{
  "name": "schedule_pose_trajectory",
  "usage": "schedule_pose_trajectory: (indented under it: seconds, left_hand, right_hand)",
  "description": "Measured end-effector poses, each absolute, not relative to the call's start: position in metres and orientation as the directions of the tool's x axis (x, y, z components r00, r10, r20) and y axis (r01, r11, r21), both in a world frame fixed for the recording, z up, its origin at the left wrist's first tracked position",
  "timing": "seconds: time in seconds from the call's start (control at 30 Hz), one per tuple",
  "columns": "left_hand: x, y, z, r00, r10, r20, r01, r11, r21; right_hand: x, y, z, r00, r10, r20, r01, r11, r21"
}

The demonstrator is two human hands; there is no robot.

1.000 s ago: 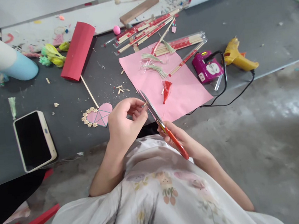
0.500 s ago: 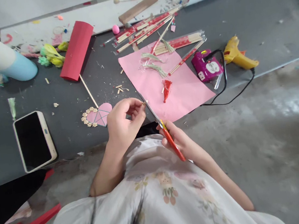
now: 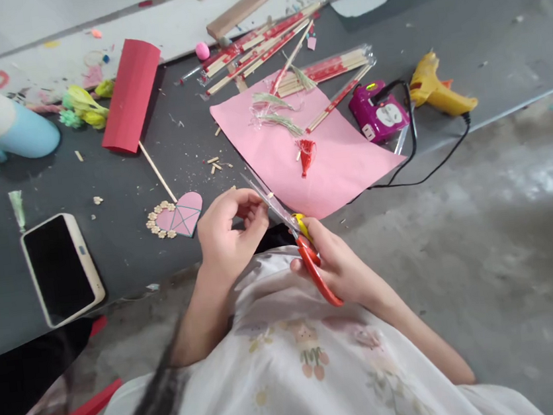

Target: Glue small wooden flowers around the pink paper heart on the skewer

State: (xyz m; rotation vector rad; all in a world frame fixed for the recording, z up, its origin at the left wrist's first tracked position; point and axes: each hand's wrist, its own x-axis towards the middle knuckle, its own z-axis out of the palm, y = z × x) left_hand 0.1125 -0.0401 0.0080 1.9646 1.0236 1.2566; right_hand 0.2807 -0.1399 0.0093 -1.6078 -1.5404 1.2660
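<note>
Head view. Right hand wrapped around the scissors, held in front of the shirt. Handles red and yellow, spread; metal blades narrow, slightly parted, pointing up and left past the left hand, over the near edge of the dark grey tabletop. Tiny pale bit at the blades; whether touching, cannot tell. Left hand curled, thumb and forefinger close together just beside the blades; anything pinched there too hidden to tell.

Left of it on the tabletop: pink heart, crossed by dark greenish lines, its left edge set with pale flower-like pieces. Thin wooden stick runs from its top to a curved red card. Short cut sticks scattered beyond the left hand; pink sheet beyond the scissors.
</note>
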Motion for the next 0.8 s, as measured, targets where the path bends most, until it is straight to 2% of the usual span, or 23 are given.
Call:
schedule_pose_trajectory:
  seconds: [0.27, 0.43, 0.57, 0.8]
  left_hand:
    - [0.109, -0.043, 0.008, 0.268, 0.871, 0.412, 0.342, -0.486, 0.804]
    - [0.106, -0.044, 0.005, 0.289, 0.862, 0.415, 0.329, -0.497, 0.803]
    - [0.105, -0.046, 0.001, 0.284, 0.864, 0.417, 0.281, -0.491, 0.825]
    - [0.101, -0.051, -0.003, 0.226, 0.894, 0.386, 0.239, -0.435, 0.868]
  right_hand:
    - [0.272, -0.146, 0.006, -0.030, 0.978, -0.205, 0.490, -0.164, -0.856]
    - [0.271, -0.149, 0.013, -0.036, 0.952, -0.305, 0.468, -0.253, -0.847]
    - [0.271, -0.152, 0.014, -0.109, 0.915, -0.389, 0.335, -0.335, -0.881]
    - [0.267, -0.163, 0.004, -0.215, 0.897, -0.385, 0.065, -0.380, -0.923]
